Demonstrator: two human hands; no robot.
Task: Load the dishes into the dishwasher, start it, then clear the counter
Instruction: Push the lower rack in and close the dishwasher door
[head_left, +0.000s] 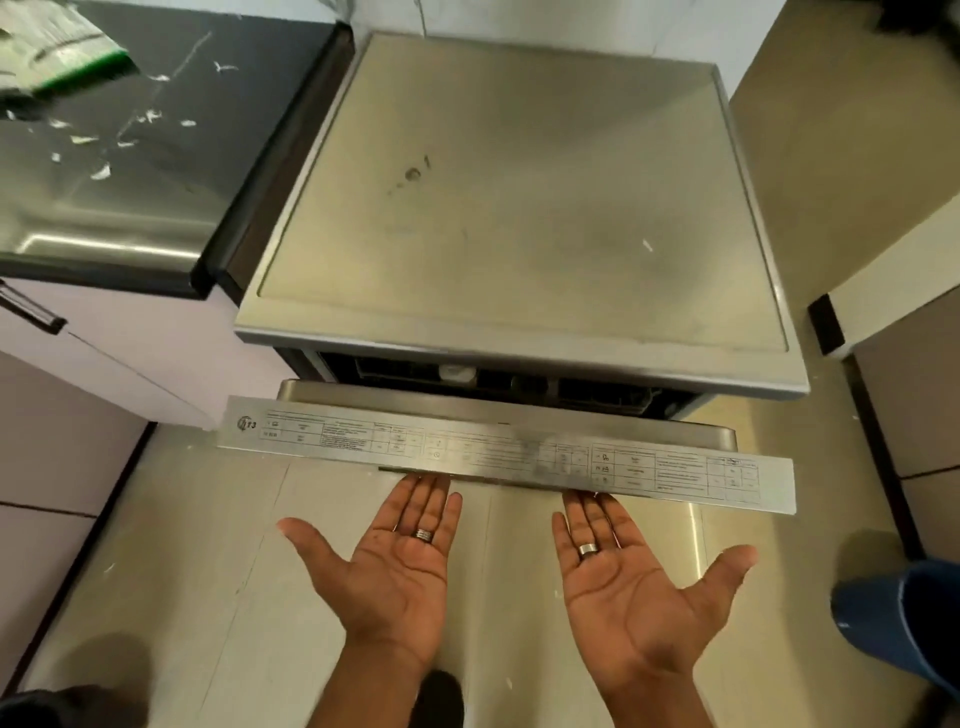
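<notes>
Now: dishwasher door (498, 447) ajar, frame centre | left hand (400, 566), right hand (631, 577) palms-up, flat, fingertips under edge | likely heavy, stiff, hinged; lift by top edge.

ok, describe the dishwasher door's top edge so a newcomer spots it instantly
Start at the steel-topped dishwasher in the middle, right of the dark counter. Just below its front lip, the door stands ajar, a dark gap above it. Its top edge is the long silver strip printed with program tables, with the fingertips of the left hand and right hand, palms up, under it.
</notes>
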